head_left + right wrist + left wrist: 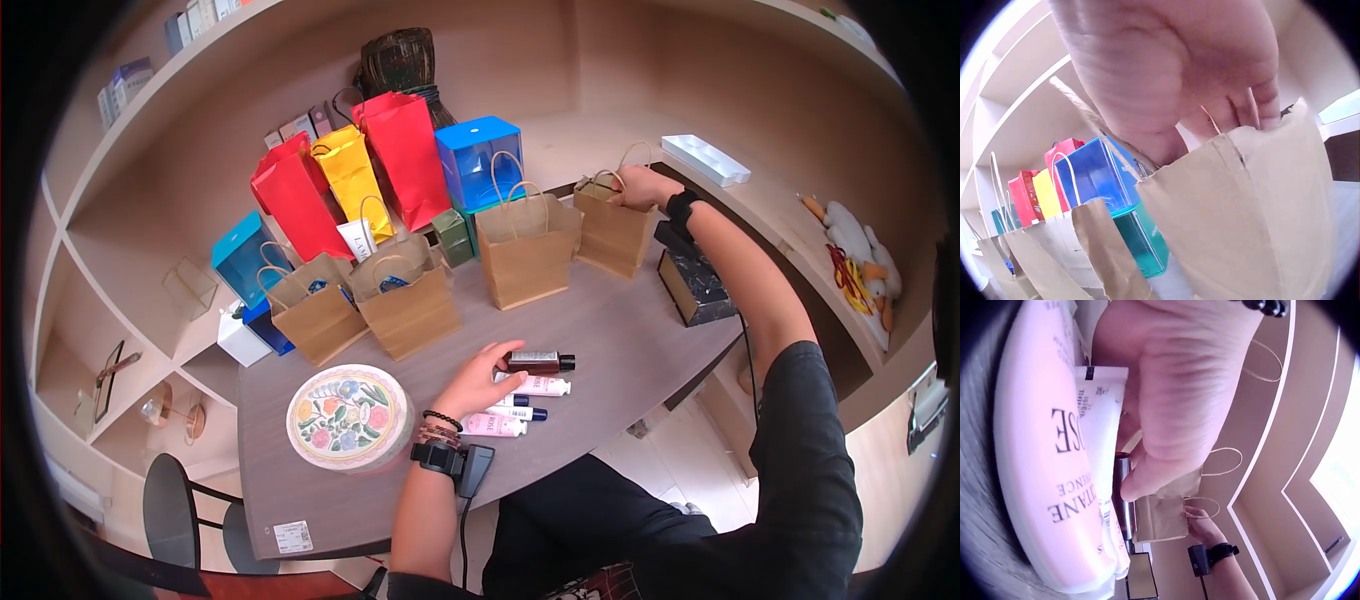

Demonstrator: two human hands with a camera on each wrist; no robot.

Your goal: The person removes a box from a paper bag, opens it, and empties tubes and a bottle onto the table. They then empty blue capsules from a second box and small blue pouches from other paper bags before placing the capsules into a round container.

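Note:
My left hand (478,380) is at a dark brown bottle (540,362) with a black cap, its thumb and fingers round the near end. Beside it lie pink rose hand cream tubes (492,425) and tubes with dark blue caps (538,414). One pink tube (1047,450) looms large in the left wrist view. Over on the right, my right hand (645,187) reaches into the mouth of a brown paper bag (612,232). In the right wrist view, the bag's front wall (1210,212) hides its fingertips, and a twisted paper handle (1085,112) stands by the thumb.
More brown paper bags (525,255) stand along the table. Behind are red bags (405,160), a yellow bag (348,170) and a blue box (482,160). A round floral tin (350,418) sits left, a black marbled box (697,287) right. Shelves surround the table.

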